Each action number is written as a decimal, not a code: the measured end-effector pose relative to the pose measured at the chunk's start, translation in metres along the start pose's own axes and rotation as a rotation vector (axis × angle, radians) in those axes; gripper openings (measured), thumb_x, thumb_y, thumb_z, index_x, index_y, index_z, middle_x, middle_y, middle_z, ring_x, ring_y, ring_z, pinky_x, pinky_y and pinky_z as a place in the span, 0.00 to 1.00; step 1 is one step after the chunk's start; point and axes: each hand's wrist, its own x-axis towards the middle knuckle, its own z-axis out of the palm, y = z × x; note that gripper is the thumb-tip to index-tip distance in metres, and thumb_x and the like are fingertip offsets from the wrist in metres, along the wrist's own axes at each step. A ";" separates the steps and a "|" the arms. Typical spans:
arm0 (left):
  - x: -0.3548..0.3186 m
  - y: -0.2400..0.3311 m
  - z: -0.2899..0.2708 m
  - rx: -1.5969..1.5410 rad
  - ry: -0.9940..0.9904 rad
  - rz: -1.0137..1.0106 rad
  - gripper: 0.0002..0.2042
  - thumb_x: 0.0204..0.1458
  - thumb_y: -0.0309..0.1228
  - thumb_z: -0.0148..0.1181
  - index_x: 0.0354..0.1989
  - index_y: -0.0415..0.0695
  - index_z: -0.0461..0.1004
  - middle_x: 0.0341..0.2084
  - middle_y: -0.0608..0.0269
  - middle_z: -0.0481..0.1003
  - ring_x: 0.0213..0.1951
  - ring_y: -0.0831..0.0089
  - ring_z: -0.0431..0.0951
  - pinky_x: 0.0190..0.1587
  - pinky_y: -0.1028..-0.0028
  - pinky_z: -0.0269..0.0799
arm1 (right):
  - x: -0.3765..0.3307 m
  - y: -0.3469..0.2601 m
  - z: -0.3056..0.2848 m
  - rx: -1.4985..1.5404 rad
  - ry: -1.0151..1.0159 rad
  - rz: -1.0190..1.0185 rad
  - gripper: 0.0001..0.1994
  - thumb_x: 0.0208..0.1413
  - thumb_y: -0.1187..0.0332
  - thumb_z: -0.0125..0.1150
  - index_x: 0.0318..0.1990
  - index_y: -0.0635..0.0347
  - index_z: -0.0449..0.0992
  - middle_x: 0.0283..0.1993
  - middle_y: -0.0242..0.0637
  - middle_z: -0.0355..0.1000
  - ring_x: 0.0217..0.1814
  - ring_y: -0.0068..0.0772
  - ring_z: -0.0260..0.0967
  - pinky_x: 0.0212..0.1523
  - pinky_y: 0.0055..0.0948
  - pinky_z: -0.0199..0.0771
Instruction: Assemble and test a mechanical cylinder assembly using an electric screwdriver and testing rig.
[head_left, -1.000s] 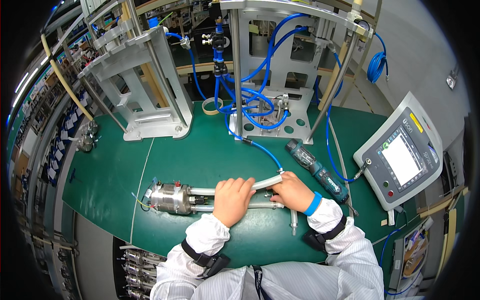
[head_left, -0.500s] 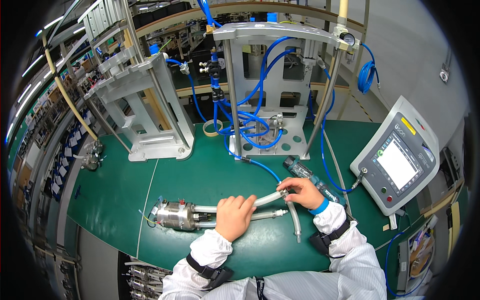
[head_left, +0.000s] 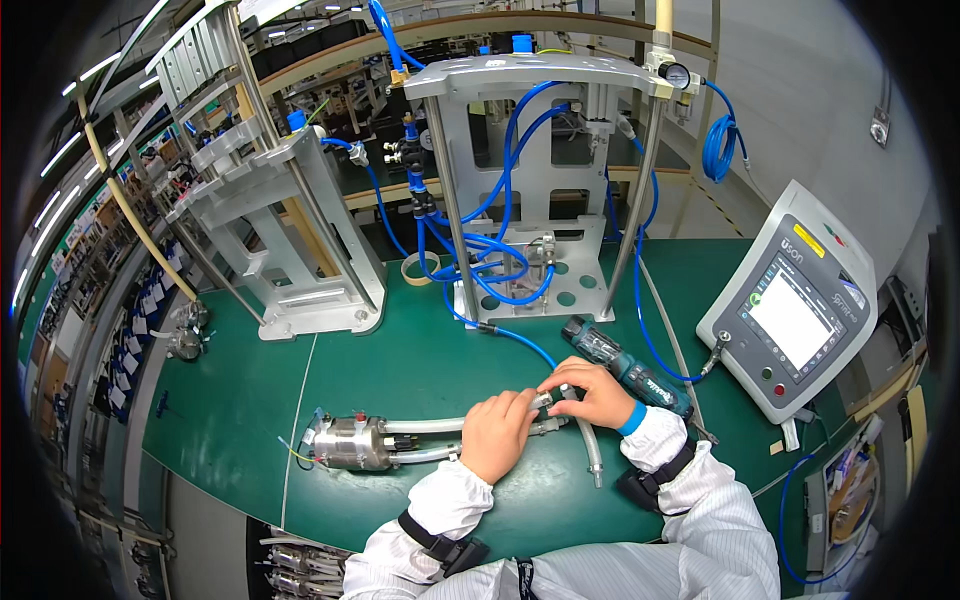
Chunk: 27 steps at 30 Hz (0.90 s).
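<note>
A metal cylinder (head_left: 350,442) lies on its side on the green bench, with two clear hoses running right from it. My left hand (head_left: 494,436) is closed round the upper hose (head_left: 430,426), close to its right end. Just beyond those fingers a pale fitting (head_left: 542,400) shows between my hands. My right hand (head_left: 597,394) pinches a small metal connector (head_left: 567,392), from which a short clear tube (head_left: 592,450) hangs toward me and a blue air hose (head_left: 528,341) leads away. Below the upper hose, the lower hose (head_left: 428,456) passes behind my left hand. Fingers hide whether fitting and connector touch.
A teal cordless screwdriver (head_left: 625,366) lies right of my right hand. Metal fixture frames (head_left: 540,75) with blue hoses stand at the back, beside a tape roll (head_left: 420,268). A tester with a screen (head_left: 790,310) stands at the right. More metal cylinders (head_left: 290,556) lie below the bench's front edge.
My left hand has slid right along the upper hose, closer to my right hand. The right hand's fingers have shifted on the connector, and the view has turned slightly.
</note>
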 end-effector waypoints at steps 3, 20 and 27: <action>-0.002 -0.004 0.002 0.023 -0.051 0.021 0.13 0.50 0.31 0.63 0.44 0.45 0.75 0.30 0.63 0.74 0.32 0.64 0.77 0.34 0.65 0.68 | -0.002 0.007 0.000 -0.201 -0.027 -0.126 0.16 0.45 0.62 0.73 0.42 0.55 0.81 0.39 0.34 0.76 0.46 0.38 0.70 0.49 0.36 0.68; -0.010 -0.009 0.000 0.050 -0.171 0.047 0.12 0.49 0.32 0.63 0.41 0.45 0.74 0.28 0.64 0.74 0.32 0.64 0.76 0.34 0.64 0.68 | -0.007 0.009 0.010 -0.300 -0.142 -0.140 0.17 0.48 0.58 0.71 0.43 0.54 0.79 0.40 0.31 0.75 0.48 0.35 0.68 0.52 0.34 0.63; -0.010 -0.010 0.000 0.044 -0.174 0.031 0.11 0.50 0.32 0.63 0.40 0.43 0.73 0.26 0.61 0.74 0.31 0.60 0.77 0.33 0.62 0.70 | -0.006 0.007 0.013 -0.289 -0.146 -0.103 0.16 0.50 0.56 0.68 0.44 0.53 0.79 0.42 0.32 0.76 0.51 0.36 0.68 0.53 0.37 0.63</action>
